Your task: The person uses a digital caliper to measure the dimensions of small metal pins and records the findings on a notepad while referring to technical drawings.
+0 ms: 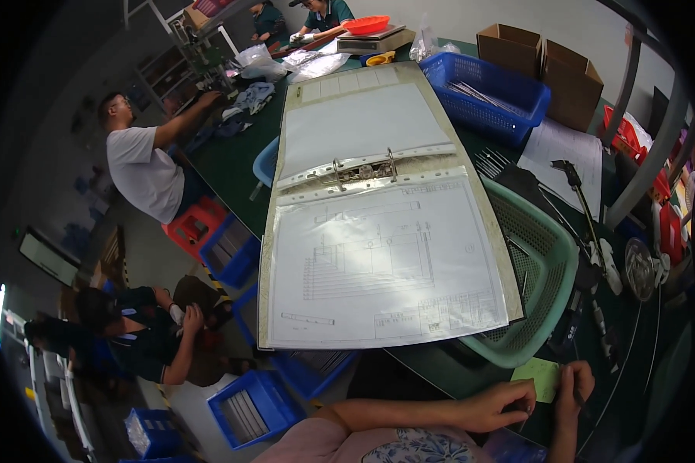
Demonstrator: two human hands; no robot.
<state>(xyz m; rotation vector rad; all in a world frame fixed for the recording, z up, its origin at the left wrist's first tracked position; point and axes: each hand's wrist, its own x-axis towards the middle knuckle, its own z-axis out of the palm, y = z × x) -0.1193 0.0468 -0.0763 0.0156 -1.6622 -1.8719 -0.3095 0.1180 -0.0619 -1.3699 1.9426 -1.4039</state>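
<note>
At the lower right a yellow-green paper note [536,375] lies between my hands, beside the table's front edge. My left hand [508,403] is closed, its fingers curled together at the note's left edge; what they may hold is hidden. On the other side, my right hand [574,383] is closed at the note's right edge, with a slim dark pen-like stick [582,404] showing below its fingers. Before me a large ring binder [363,171] lies spread, with a technical drawing [394,262] in a clear sleeve on its near side.
A light green basket [548,309] sits partly beneath the binder's right side. Behind it are calipers [575,181], a blue basket of thin rods [486,92] and cardboard boxes [571,81]. Blue bins [255,407] stand on the floor at left. Several people work nearby.
</note>
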